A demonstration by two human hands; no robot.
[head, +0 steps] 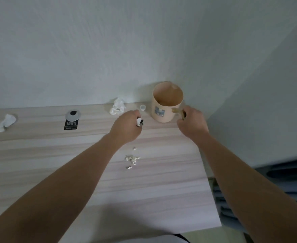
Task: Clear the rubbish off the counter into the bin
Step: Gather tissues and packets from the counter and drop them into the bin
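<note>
Your counter [56, 172] was pale wood with grey-brown streaks of grain; your bin [167, 104] was peach with a small blue-grey label; the crumpled tissues [117, 106] were white; the flat packet [71, 125] was black with white "100%" lettering; the wall [91, 50] was plain off-white.
</note>
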